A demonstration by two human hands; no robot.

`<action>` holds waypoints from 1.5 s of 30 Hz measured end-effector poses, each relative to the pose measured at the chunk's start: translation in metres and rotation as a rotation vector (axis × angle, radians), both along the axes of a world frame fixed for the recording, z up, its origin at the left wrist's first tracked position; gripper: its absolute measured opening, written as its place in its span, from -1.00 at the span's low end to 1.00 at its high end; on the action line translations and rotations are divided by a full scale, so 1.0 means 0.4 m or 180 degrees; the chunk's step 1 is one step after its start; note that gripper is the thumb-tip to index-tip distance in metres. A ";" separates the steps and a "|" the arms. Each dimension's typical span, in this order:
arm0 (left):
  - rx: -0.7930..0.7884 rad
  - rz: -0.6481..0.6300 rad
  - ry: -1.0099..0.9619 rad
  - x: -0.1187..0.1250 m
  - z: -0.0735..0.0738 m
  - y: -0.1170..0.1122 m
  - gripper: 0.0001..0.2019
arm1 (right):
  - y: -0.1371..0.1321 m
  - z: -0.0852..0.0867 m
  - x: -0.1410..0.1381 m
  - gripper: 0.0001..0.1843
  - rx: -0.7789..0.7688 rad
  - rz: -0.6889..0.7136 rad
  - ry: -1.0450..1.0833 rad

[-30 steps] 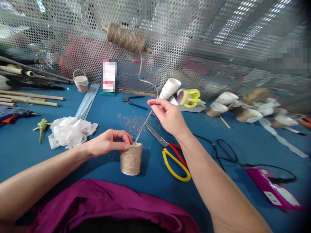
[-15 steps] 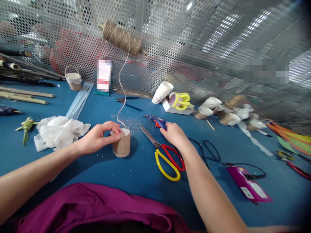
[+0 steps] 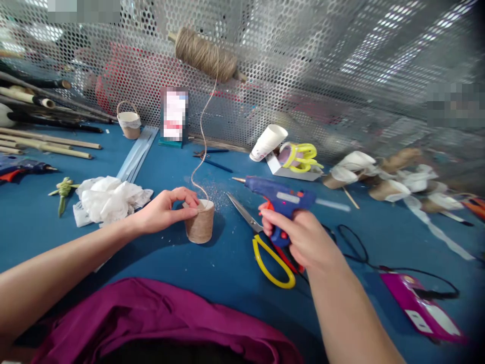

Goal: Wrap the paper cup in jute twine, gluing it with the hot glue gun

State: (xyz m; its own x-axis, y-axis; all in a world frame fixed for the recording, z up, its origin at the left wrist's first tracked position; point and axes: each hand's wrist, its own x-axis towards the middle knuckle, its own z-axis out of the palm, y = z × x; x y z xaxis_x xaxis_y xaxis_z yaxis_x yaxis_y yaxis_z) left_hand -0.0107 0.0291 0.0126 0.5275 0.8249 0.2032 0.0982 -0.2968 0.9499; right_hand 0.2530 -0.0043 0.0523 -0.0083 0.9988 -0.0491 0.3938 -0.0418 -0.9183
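Observation:
My left hand [image 3: 172, 208] grips the rim of a small twine-wrapped paper cup [image 3: 200, 225] standing on the blue table, fingers on its left edge. A strand of twine [image 3: 203, 134] runs from the cup's rim up to a twine spool [image 3: 204, 54] on a rod at the mesh. My right hand [image 3: 299, 235] is wrapped round the handle of a blue hot glue gun [image 3: 282, 197], held up with its nozzle pointing left and a glue stick out at the back. Scissors [image 3: 273, 260] with one yellow and one red handle lie partly beneath it.
White lace [image 3: 111, 199] is heaped at left, beside pale blue ribbons [image 3: 138, 154]. A small handled basket [image 3: 129, 124] stands behind. White paper cups [image 3: 269, 142] and a box with yellow-handled scissors [image 3: 301, 156] are at the back. A purple power strip [image 3: 422, 306] with a cord lies right.
My right hand has picked up the glue gun from the table and lifted it, nozzle still leftward. My left hand keeps its hold on the cup. The view has shifted slightly.

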 end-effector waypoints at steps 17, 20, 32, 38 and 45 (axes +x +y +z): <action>-0.0059 0.0143 -0.0008 0.012 0.008 -0.011 -0.88 | -0.129 -0.014 -0.071 -0.76 0.0758 0.0563 -0.1183; -0.0094 0.0109 -0.0047 0.013 0.007 -0.012 -0.87 | -0.130 -0.021 -0.071 -0.74 0.0823 0.0511 -0.1257; -0.0015 0.0152 0.0032 0.014 0.008 -0.018 -0.87 | -0.140 -0.023 -0.084 -0.64 0.1027 0.0325 -0.1535; -0.0077 0.0116 -0.0032 0.016 0.008 -0.021 -0.87 | -0.141 -0.015 -0.084 -0.64 0.1050 0.0329 -0.1593; -0.0180 0.0057 -0.0133 0.015 0.005 -0.019 -0.87 | -0.136 -0.016 -0.077 -0.64 0.1048 0.0456 -0.1560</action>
State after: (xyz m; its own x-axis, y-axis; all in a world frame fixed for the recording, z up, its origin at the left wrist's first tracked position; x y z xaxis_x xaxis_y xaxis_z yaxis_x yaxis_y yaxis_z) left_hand -0.0046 0.0216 0.0144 0.5046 0.8449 0.1774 0.0631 -0.2410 0.9685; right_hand 0.2222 -0.0586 0.0460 -0.1984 0.9527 0.2300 0.7548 0.2983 -0.5843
